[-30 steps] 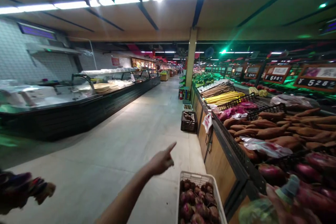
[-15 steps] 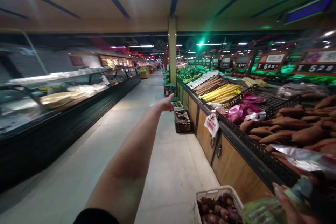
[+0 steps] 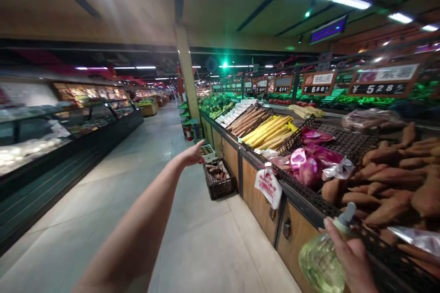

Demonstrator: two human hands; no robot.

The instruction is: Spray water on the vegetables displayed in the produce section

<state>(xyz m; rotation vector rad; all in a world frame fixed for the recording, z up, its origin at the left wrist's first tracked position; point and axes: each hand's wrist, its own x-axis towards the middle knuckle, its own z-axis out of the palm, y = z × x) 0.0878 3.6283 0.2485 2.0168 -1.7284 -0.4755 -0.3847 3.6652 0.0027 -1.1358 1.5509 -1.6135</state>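
Note:
My left arm stretches forward over the aisle, and my left hand [image 3: 191,154] points ahead with a finger extended, holding nothing. It appears in front of a small light crate [image 3: 208,152] and a black crate [image 3: 220,187] on the floor, not visibly touching either. At the lower right, my right hand [image 3: 349,252] grips a clear pump bottle [image 3: 321,263] of pale yellow-green liquid near its neck. The bottle is upright with a slight tilt, its grey-green pump top [image 3: 346,215] showing above my fingers. Beside that hand lie brown sweet potatoes [image 3: 395,176] on the produce stand.
Along the right runs a wooden produce stand [image 3: 227,149] with purple bags [image 3: 311,165], yellow-wrapped long roots [image 3: 266,132] and price signs [image 3: 381,81]. A white printed bag [image 3: 268,186] hangs on its front. Glass display counters [image 3: 82,130] line the left; a pillar [image 3: 187,73] stands ahead.
The view has swung to the right. My right hand has come further into view with the pump bottle raised. My left hand still points forward.

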